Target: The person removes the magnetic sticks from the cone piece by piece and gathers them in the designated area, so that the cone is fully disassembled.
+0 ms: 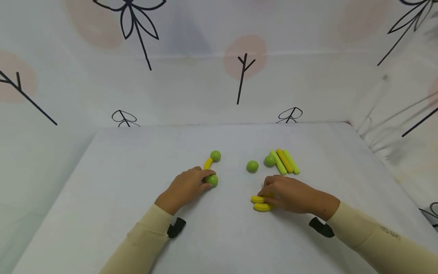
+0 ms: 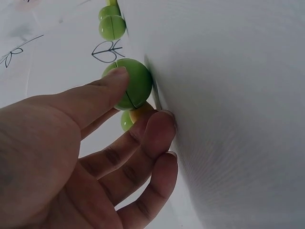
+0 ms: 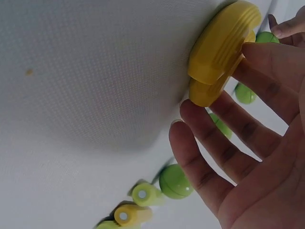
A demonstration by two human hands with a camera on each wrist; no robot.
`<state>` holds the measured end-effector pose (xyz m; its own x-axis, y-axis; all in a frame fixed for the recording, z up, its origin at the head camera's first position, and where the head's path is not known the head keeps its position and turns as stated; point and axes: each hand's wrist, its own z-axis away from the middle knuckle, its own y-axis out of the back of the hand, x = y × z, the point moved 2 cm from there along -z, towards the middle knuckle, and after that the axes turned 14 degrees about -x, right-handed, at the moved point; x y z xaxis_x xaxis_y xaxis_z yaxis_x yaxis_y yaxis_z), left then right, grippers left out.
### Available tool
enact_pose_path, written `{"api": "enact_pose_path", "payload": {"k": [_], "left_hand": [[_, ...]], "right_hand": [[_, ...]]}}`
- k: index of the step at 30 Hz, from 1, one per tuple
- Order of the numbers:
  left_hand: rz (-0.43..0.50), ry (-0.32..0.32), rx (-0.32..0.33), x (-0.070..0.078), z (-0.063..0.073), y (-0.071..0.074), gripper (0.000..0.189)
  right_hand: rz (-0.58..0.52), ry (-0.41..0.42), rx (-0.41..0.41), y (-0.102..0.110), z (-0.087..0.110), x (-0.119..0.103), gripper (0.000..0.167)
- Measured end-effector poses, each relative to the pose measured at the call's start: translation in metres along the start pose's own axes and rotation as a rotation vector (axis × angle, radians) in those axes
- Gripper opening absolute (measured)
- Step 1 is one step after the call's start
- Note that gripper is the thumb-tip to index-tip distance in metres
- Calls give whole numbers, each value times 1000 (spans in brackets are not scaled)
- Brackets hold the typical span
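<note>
My left hand (image 1: 186, 188) holds a shiny green ball (image 1: 212, 180) between thumb and fingers; the left wrist view shows a seam around this ball (image 2: 138, 83). Just beyond it lies a curved yellow piece (image 1: 208, 163), partly hidden by the fingers, whose far end meets another green ball (image 1: 215, 155). On the right, my right hand (image 1: 291, 194) pinches at two curved yellow pieces lying side by side, a nearer one (image 1: 261, 207) and a farther one (image 1: 257, 199). Grooves run along the nearer yellow piece (image 3: 224, 45) in the right wrist view. The fingers cover their right ends.
Two more green balls, one (image 1: 252, 166) apart and one (image 1: 269, 160) beside the sticks, lie beyond my right hand. Three straight sticks stand side by side there: a yellow one (image 1: 285, 160) between two light green ones. A white cloth (image 1: 137, 152) covers the table, with patterned walls behind.
</note>
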<state>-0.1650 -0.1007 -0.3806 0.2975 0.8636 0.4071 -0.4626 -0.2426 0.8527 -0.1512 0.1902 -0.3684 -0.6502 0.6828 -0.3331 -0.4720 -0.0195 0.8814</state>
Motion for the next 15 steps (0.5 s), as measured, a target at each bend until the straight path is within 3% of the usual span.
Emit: {"api": "enact_pose_path", "payload": {"k": [7, 15], "left_hand": [[-9, -18, 12, 1, 0, -2, 41], [-46, -102, 12, 10, 1, -9, 43]], "right_hand": [[13, -17, 69, -1, -3, -2, 16], [-32, -105, 162, 1, -20, -23, 17]]}}
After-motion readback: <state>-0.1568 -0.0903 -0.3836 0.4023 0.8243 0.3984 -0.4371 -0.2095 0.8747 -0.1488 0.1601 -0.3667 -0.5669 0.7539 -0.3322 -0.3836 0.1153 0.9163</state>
